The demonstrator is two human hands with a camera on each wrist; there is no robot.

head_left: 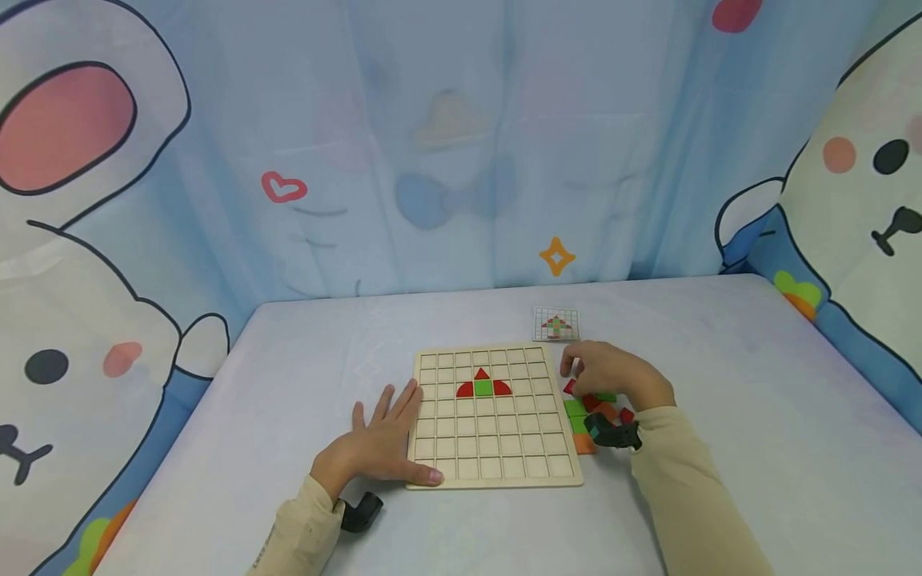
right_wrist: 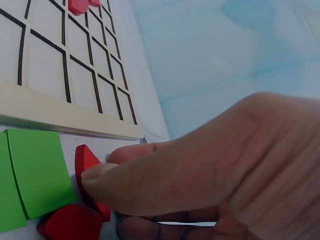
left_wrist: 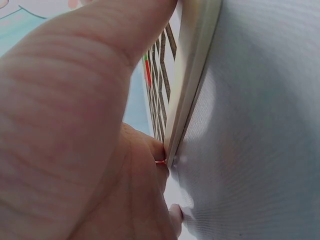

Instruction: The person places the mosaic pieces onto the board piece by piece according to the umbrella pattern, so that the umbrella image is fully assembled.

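Observation:
A wooden grid board [head_left: 497,444] lies flat on the table, with a green square [head_left: 483,388], a red triangle [head_left: 481,374] above it and a red rounded piece on each side. My left hand [head_left: 385,436] rests along the board's left edge, fingers spread and thumb on the near-left corner; the left wrist view shows the thumb over the rim. Beyond the right edge my right hand [head_left: 612,374] pinches a red wooden piece [right_wrist: 85,157] with a pointed end between thumb and finger. The fingers hide part of its shape. Green squares [right_wrist: 40,170] and another red piece [right_wrist: 72,222] lie beside it.
A small card [head_left: 556,324] with a coloured grid picture lies behind the board's far-right corner. Orange pieces [head_left: 585,444] and more red and green ones lie along the board's right side, partly under my right wrist. A patterned blue curtain [head_left: 461,160] hangs behind the table.

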